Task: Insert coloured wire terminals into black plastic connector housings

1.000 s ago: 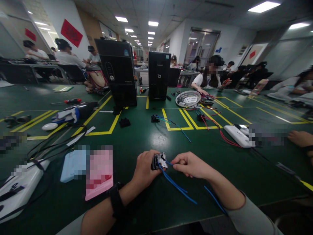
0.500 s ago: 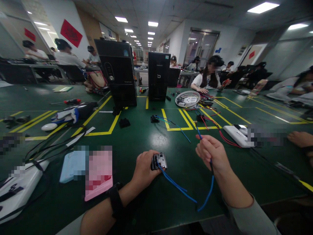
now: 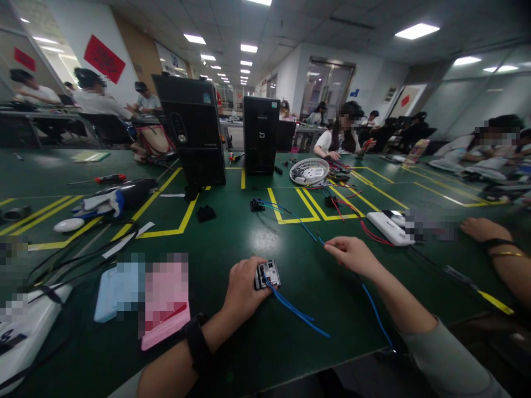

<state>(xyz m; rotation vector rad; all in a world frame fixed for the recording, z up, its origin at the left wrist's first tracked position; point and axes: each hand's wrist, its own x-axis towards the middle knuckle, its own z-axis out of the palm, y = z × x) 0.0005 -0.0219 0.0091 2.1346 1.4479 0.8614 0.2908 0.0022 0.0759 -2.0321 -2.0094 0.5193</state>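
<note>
My left hand [image 3: 244,288] is closed around the left side of a small square electrical module [image 3: 271,273], black-edged with a silvery face, just above the green table or resting on it; I cannot tell which. Two blue wires [image 3: 298,316] run out of the module toward the lower right. To the right, my right hand [image 3: 357,255] pinches a separate blue wire [image 3: 375,310] near its tip. The wire's other end trails toward the table's front edge. Just beyond my fingers lies the wire of a black connector [image 3: 257,205].
Two black computer towers [image 3: 194,132] stand at the back. A white basket [image 3: 309,172] holds parts. Pink [image 3: 166,331] and blue [image 3: 112,298] items lie left, near cables and a white device [image 3: 37,326]. Another person's hand [image 3: 483,228] rests at right beyond a white power bank [image 3: 390,228].
My right hand has lowered and tipped forward, bringing the wire's tip down and left toward the connector's wire. My left hand still holds the module. The whole view has shifted slightly.
</note>
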